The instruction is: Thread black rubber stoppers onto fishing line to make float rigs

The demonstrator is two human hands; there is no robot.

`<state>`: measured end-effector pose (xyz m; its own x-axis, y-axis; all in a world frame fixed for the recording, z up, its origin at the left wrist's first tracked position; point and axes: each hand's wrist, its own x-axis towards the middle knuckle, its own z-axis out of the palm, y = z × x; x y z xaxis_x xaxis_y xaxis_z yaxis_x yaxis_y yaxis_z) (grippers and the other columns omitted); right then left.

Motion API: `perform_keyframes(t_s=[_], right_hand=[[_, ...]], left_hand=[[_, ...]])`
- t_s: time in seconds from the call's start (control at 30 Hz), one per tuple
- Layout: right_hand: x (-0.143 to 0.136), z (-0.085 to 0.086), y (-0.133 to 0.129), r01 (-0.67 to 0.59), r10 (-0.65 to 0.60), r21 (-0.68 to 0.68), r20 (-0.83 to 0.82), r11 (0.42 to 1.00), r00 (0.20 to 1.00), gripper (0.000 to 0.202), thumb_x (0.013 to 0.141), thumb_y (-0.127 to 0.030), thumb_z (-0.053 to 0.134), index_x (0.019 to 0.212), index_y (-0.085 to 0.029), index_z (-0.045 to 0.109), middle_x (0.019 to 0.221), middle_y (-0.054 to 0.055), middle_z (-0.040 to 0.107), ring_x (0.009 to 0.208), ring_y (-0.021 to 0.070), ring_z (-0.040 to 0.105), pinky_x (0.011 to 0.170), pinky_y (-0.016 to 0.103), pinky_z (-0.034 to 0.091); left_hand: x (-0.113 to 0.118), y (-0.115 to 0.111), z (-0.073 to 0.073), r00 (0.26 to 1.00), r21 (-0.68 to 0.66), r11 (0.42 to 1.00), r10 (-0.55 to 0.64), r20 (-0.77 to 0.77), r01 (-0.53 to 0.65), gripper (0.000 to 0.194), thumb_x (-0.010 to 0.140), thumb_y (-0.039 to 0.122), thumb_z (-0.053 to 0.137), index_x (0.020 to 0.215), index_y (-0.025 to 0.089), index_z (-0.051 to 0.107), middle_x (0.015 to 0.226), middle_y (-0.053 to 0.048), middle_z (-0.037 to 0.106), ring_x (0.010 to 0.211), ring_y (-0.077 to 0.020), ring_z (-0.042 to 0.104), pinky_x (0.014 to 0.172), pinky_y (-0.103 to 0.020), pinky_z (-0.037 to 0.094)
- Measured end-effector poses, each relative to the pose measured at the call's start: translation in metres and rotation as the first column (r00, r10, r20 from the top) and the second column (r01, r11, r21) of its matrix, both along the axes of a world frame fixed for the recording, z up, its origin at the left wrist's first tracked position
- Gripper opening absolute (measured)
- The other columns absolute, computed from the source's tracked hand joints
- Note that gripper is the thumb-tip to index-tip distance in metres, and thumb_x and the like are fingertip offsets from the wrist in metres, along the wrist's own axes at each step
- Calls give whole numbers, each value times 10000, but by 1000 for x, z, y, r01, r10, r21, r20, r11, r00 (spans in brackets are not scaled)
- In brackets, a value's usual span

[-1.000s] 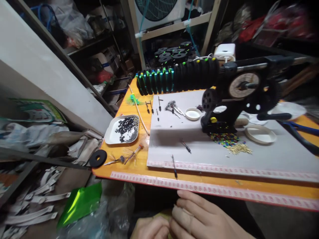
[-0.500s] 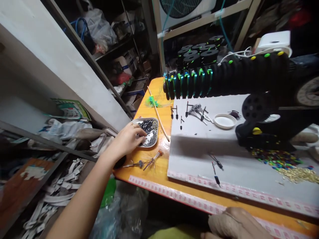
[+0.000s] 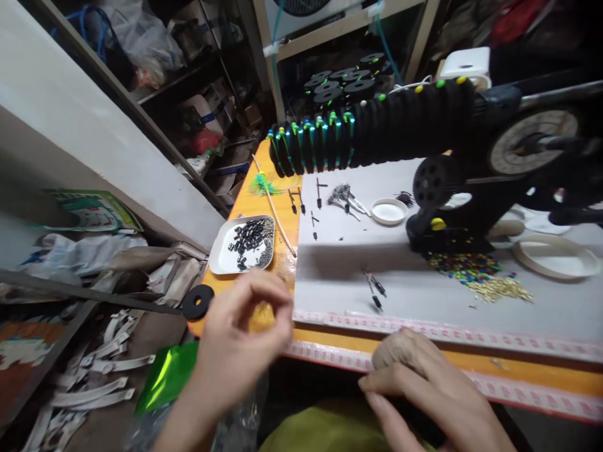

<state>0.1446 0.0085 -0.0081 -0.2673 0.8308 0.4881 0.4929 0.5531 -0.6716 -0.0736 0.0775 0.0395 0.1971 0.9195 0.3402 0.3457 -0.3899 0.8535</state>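
My left hand (image 3: 247, 336) is off the table's left front edge, blurred by motion, its thumb and index finger pinched together. Whatever sits between those fingertips is too small or hidden to make out. Just beyond it lies a white tray (image 3: 225, 256) of small black pieces and tiny metal parts. My right hand (image 3: 424, 383) rests over the table's front edge, fingers curled and thumb against the index finger. I cannot make out anything in that pinch. Two small black parts with thin stems (image 3: 377, 302) lie on the grey board (image 3: 330, 289) beyond the hands.
A black machine with a ridged roller (image 3: 377, 135) spans the board, blue-green strands looped on its left end. Near its base are colored beads (image 3: 464, 267), gold pieces (image 3: 502, 290) and a shallow white dish (image 3: 389, 211). A thin stick (image 3: 281, 226) lies beside the tray. Tape measures (image 3: 330, 356) line the front edge.
My left hand has come out of the tray, moving right and toward me. My right hand shows more fully, fingers curled. The view has shifted right.
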Motion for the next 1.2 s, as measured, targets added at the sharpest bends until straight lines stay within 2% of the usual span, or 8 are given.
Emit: perform_keyframes(t_s=[0.1, 0.23, 0.3, 0.4, 0.57, 0.93, 1.1, 1.2], right_hand=[[-3, 11, 0, 27, -29, -26, -70, 999, 997, 201, 825, -35, 496, 747, -210, 555, 667, 17, 561, 622, 157, 562, 580, 270, 481], [-4, 20, -3, -7, -2, -75, -116, 997, 993, 215, 779, -26, 453, 688, -211, 514, 632, 7, 536, 581, 144, 562, 529, 238, 471], [-5, 22, -4, -46, 31, -122, -122, 992, 992, 211, 752, -22, 444, 682, -208, 517, 635, 3, 534, 573, 135, 559, 516, 225, 467], [-7, 25, -4, -95, 74, -151, -141, 984, 987, 194, 721, -35, 431, 693, -205, 519, 640, 1, 536, 569, 128, 554, 502, 219, 457], [-7, 25, -5, -123, 98, -136, -176, 983, 979, 171, 721, -59, 434, 655, -212, 471, 602, -9, 516, 549, 119, 531, 499, 219, 445], [-6, 31, -11, -98, 62, -171, -204, 980, 977, 186, 721, -34, 438, 673, -206, 490, 644, -8, 574, 608, 113, 583, 554, 201, 476], [-5, 28, -10, -121, 89, -194, -169, 974, 982, 175, 748, -44, 446, 684, -195, 506, 647, -24, 540, 601, 91, 555, 576, 186, 472], [-3, 27, -9, -144, 114, -237, -134, 961, 984, 178, 794, -53, 456, 696, -193, 503, 652, -31, 529, 593, 82, 537, 573, 178, 463]], left_hand=[[28, -42, -29, 924, -291, 941, -53, 379, 174, 109, 822, 100, 705, 776, 189, 662, 746, -5, 632, 697, -109, 614, 631, -189, 508], [49, -68, -64, 685, -465, 808, 107, 720, 362, 90, 841, 231, 746, 804, 172, 689, 745, 4, 617, 525, -32, 529, 476, -117, 429], [53, -74, -70, 607, -483, 769, 159, 779, 418, 98, 833, 242, 760, 803, 171, 700, 731, 12, 606, 520, -19, 512, 472, -98, 421], [58, -79, -64, 544, -515, 727, 232, 807, 454, 136, 798, 242, 796, 760, 156, 698, 704, 21, 602, 495, -2, 484, 475, -89, 428], [65, -83, -46, 514, -629, 673, 409, 754, 388, 264, 676, 252, 892, 730, 139, 660, 666, 27, 638, 488, -8, 529, 436, -71, 410], [68, -84, -40, 542, -662, 641, 422, 727, 389, 366, 651, 265, 908, 751, 144, 578, 654, 48, 627, 455, 8, 493, 442, -70, 420], [70, -84, -44, 509, -630, 655, 406, 759, 417, 313, 682, 239, 891, 787, 142, 613, 668, 36, 663, 460, 4, 534, 449, -63, 438], [69, -87, -53, 496, -563, 719, 343, 798, 408, 213, 749, 197, 841, 841, 171, 651, 717, 32, 697, 484, -5, 581, 473, -67, 473]])
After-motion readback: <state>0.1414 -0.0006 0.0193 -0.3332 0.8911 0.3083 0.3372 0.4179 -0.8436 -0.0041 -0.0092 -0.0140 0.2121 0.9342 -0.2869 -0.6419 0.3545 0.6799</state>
